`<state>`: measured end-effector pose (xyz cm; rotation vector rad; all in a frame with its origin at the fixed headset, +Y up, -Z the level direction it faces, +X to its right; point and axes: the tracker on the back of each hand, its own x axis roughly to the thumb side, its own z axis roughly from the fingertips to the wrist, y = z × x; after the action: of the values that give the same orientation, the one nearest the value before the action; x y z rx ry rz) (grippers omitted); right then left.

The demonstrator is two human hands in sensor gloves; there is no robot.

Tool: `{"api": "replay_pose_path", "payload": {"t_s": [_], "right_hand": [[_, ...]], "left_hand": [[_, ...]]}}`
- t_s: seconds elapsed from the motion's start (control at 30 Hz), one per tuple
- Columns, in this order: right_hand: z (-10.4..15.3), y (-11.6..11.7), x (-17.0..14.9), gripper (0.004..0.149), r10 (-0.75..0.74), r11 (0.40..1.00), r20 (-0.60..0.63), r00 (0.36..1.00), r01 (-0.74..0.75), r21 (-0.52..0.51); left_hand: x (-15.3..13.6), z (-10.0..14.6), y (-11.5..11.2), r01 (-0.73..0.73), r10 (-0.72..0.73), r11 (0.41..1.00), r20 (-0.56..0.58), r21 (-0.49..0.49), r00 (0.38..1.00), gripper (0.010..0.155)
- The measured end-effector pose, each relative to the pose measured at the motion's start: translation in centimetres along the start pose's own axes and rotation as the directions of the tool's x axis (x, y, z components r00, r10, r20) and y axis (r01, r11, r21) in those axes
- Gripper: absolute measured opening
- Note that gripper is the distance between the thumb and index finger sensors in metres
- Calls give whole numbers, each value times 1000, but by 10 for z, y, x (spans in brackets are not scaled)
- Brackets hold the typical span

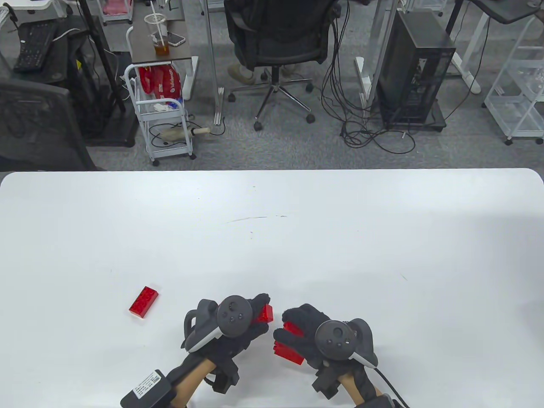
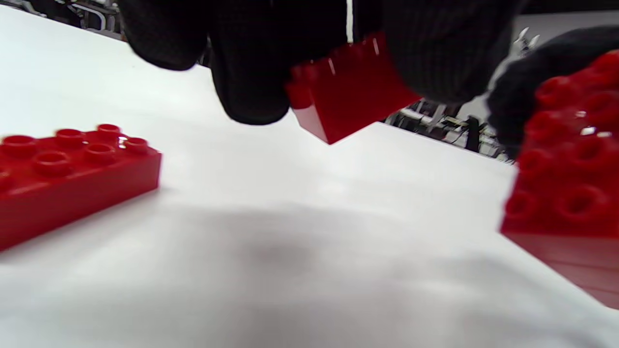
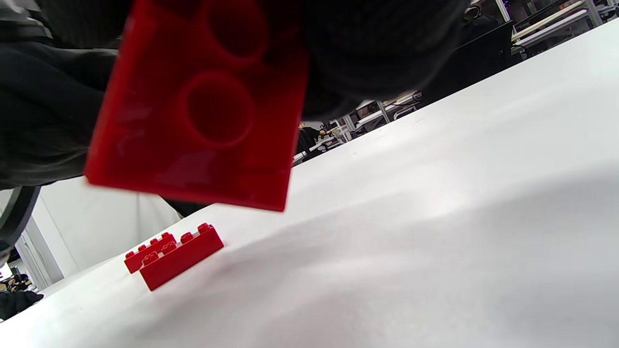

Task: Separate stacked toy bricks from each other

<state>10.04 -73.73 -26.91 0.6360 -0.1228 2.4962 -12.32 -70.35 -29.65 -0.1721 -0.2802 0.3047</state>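
Two hands work above the white table (image 1: 272,238), each gripping red brick material. The left hand (image 1: 231,325) holds a small red brick (image 1: 264,314) pinched between its fingertips (image 2: 251,92), raised off the surface; the left wrist view shows clear space beneath it. The right hand (image 1: 323,338) grips the remaining stack (image 1: 289,346), which appears to comprise at least two bricks still joined, also held off the table with its hollow underside facing the right wrist camera. The two held pieces sit near each other but apart, a gap showing between them, which suggests one brick is already detached. A loose brick (image 1: 144,301) lies flat, studs up, well to the left of both hands, presumably set aside there. Judged progress: partway, with the right-hand stack not yet separated.
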Motion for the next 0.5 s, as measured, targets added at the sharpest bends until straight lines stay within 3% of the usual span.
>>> {"api": "replay_pose_path", "payload": {"t_s": [0.5], "right_hand": [[0,-6,-2,65,-22,1000,-3,1000,22,-15]], "left_hand": [[-30,-84,16,156,-182,981,-272,-115,945,68]]}}
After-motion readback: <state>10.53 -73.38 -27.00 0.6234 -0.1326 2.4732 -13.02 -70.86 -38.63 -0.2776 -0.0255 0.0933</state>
